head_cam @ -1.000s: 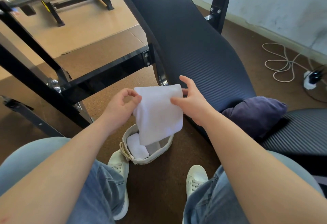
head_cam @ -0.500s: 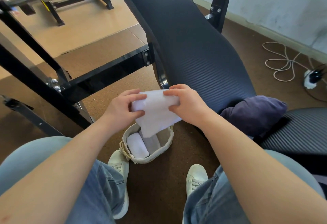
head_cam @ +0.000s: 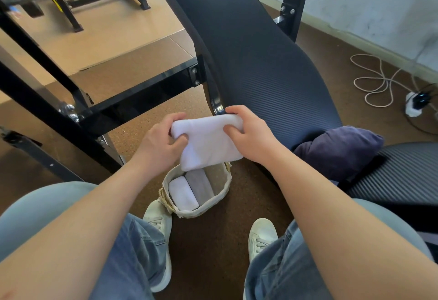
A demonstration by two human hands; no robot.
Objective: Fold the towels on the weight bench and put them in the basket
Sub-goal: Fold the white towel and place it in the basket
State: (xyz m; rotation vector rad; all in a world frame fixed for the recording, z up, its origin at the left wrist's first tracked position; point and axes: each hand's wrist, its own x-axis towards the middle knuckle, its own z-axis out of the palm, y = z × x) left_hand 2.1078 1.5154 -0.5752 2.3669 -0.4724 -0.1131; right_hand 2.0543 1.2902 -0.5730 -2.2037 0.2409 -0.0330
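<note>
A white towel (head_cam: 208,143), folded over, hangs in the air above a small cream basket (head_cam: 222,201) on the floor between my feet. My left hand (head_cam: 158,143) grips the towel's left end and my right hand (head_cam: 248,134) grips its right end, fingers curled round the top fold. Inside the basket lie a rolled white towel (head_cam: 182,193) and a grey towel (head_cam: 200,184) side by side. A dark purple towel (head_cam: 339,150) lies crumpled on the black weight bench (head_cam: 260,62) to my right.
Black steel frame bars (head_cam: 142,91) of the bench cross the brown floor at left. A white cable (head_cam: 376,81) and a power strip (head_cam: 414,105) lie on the floor at far right by the wall. My white shoes (head_cam: 260,235) flank the basket.
The white towel hung as a flat panel pinched at its top corners; both hands have since folded it over and now grip it at each end, slightly lower.
</note>
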